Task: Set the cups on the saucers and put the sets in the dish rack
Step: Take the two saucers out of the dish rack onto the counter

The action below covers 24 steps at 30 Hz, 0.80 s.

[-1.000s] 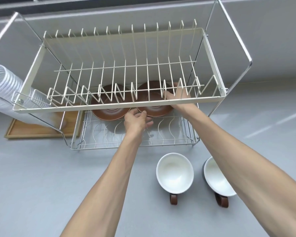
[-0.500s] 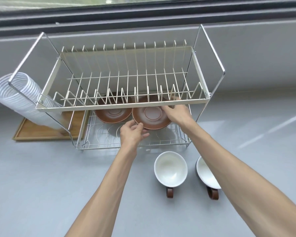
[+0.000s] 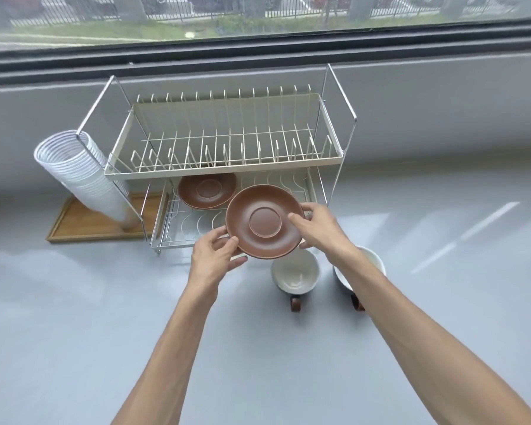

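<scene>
Before the dish rack (image 3: pixel 224 167), both hands — left (image 3: pixel 210 259), right (image 3: pixel 321 227) — hold a saucer (image 3: pixel 264 222).

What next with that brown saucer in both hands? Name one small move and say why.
Probably lower the held saucer onto the bare counter beside the near cup. Both the left hand and right hand grip its rim, and both cups sit on the counter without saucers; the other cup is partly hidden.

Two bare forearms reach into view — no sleeves, watch or rings showing on the left hand (image 3: pixel 212 259) or right hand (image 3: pixel 321 226).
</scene>
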Tool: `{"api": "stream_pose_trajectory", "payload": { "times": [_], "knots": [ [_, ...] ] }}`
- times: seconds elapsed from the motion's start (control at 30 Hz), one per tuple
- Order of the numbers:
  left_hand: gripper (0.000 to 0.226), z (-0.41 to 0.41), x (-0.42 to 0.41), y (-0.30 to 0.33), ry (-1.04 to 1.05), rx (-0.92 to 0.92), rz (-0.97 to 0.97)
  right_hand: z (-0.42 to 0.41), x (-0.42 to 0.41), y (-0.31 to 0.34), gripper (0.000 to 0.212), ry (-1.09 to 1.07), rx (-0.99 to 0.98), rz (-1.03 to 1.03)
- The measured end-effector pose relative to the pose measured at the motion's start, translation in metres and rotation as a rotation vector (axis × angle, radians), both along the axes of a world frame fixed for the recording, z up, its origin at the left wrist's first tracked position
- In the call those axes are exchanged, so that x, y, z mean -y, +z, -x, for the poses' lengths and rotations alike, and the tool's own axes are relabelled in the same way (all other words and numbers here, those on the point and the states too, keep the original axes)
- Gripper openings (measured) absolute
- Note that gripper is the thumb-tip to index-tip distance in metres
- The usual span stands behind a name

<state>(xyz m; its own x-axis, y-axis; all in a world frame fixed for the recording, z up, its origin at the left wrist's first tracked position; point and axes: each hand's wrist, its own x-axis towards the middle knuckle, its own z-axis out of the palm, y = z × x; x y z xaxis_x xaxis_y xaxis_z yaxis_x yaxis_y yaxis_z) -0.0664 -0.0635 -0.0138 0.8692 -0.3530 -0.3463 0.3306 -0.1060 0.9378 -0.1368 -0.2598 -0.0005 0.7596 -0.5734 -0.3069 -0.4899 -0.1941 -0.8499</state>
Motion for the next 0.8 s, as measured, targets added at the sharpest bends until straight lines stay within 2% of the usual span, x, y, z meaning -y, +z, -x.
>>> {"api": "stream_pose_trajectory", "payload": {
  "times": [0.3,0.63,0.8],
  "knots": [
    [0.022,0.07,-0.038,0.007,-0.048,0.008,0.014,0.086,-0.035,-0.009,0.04,-0.098,0.051,-0.049],
    [0.028,0.166,-0.051,-0.019,-0.174,-0.087,-0.04,0.21,-0.065,-0.038,0.016,-0.25,0.014,-0.091],
    [0.025,0.203,-0.039,-0.041,-0.234,-0.166,-0.086,0.259,-0.062,-0.059,0.024,-0.339,-0.083,-0.094]
  ]
}}
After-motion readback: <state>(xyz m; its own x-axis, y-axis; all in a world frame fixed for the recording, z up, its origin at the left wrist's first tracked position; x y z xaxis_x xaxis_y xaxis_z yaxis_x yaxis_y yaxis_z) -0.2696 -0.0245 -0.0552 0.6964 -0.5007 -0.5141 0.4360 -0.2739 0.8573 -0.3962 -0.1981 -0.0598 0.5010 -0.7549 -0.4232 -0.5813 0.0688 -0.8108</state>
